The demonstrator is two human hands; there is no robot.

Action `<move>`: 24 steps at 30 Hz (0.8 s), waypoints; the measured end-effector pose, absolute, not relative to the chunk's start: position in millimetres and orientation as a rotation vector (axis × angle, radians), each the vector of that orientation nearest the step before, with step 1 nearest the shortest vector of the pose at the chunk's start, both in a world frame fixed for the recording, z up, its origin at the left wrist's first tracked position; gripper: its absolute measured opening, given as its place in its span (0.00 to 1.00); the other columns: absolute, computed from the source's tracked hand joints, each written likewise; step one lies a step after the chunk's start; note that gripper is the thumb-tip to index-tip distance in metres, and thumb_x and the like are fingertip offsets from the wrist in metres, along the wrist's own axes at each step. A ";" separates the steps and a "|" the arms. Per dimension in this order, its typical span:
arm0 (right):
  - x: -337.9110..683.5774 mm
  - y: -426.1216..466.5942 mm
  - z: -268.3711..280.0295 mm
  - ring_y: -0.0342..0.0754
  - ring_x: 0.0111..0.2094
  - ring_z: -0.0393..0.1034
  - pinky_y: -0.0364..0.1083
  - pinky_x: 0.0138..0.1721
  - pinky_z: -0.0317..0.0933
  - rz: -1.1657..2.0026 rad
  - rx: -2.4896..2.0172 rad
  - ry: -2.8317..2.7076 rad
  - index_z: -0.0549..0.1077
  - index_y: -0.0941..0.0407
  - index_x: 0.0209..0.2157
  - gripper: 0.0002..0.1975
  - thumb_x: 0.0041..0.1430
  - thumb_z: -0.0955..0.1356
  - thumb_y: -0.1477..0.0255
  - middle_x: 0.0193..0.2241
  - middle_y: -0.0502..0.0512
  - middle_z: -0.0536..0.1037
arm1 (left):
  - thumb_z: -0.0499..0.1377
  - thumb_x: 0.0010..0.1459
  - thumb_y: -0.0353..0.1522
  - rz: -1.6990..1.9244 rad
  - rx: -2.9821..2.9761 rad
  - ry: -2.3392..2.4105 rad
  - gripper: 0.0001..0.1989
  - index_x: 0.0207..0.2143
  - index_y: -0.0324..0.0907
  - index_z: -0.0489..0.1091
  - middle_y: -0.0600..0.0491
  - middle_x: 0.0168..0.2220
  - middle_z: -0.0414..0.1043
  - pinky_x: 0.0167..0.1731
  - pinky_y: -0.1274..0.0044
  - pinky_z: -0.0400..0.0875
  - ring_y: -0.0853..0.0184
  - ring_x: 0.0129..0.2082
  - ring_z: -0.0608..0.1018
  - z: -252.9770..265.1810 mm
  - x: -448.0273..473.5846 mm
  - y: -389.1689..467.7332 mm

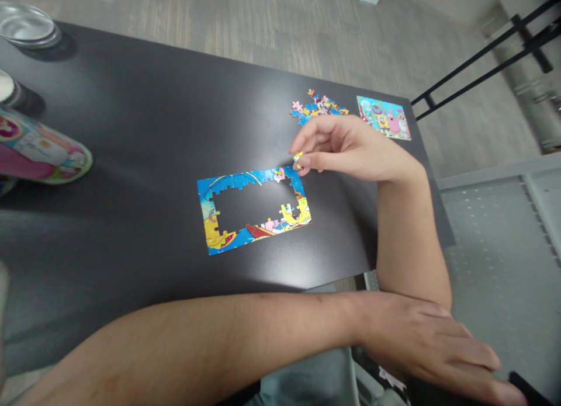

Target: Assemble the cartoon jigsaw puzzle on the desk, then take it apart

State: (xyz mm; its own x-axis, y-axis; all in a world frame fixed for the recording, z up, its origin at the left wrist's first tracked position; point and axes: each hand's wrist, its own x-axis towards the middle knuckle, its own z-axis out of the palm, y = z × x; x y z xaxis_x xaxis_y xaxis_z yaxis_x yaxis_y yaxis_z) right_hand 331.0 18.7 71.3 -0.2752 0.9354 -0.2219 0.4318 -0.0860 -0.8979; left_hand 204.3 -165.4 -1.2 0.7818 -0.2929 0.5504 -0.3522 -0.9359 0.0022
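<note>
My right hand (339, 144) is closed, pinching a small yellow puzzle piece (298, 159) between thumb and fingertips. It hovers over the upper right corner of a partly assembled jigsaw puzzle (241, 240). The puzzle's border is joined into a frame, blue along the top, with yellow cartoon parts at both sides; bare table shows through its middle. Behind the hand lies a heap of loose puzzle pieces (319, 106), partly covered by the fingers. My left hand (432, 347) rests by my right elbow, back upward, its fingers stretched out loosely and no object visible in it.
A picture card (385, 118) lies at the dark table's (144, 120) right end. On the left are a colourful printed container (44, 149), a round metal tin or lid (28, 26) and another round item (7, 89). A black metal frame (473, 73) stands beyond the right edge.
</note>
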 end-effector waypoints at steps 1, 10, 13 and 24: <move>330.0 17.6 72.3 0.55 0.44 0.89 0.53 0.49 0.83 1.367 -1.484 -1.706 0.88 0.50 0.48 0.18 0.69 0.87 0.55 0.41 0.54 0.92 | 0.41 0.82 0.29 0.949 2.797 -0.663 0.45 0.84 0.84 0.73 0.56 0.75 0.80 0.56 0.81 0.83 0.81 0.70 0.86 -4.1 204.7 -168.3; 317.5 7.5 84.2 0.51 0.37 0.84 0.52 0.47 0.82 1.509 -1.448 -1.909 0.92 0.49 0.43 0.06 0.72 0.86 0.65 0.37 0.51 0.93 | 0.43 0.83 0.25 1.030 2.659 -0.730 0.44 0.83 0.72 0.78 0.53 0.77 0.83 0.63 0.79 0.83 0.76 0.71 0.88 -19.0 212.1 -184.3; 316.3 6.6 84.1 0.50 0.35 0.83 0.52 0.44 0.81 1.558 -1.489 -1.950 0.93 0.48 0.42 0.02 0.72 0.85 0.68 0.35 0.50 0.92 | 0.44 0.83 0.25 1.094 2.612 -0.703 0.43 0.82 0.70 0.81 0.51 0.75 0.84 0.63 0.80 0.83 0.75 0.71 0.88 -19.4 210.8 -182.5; 316.7 7.1 81.8 0.55 0.35 0.86 0.56 0.43 0.81 1.531 -1.619 -1.986 0.94 0.44 0.39 0.05 0.69 0.87 0.68 0.34 0.50 0.92 | 0.45 0.83 0.24 1.088 2.571 -0.715 0.42 0.82 0.66 0.82 0.51 0.76 0.85 0.65 0.77 0.83 0.73 0.71 0.89 -18.4 210.9 -179.7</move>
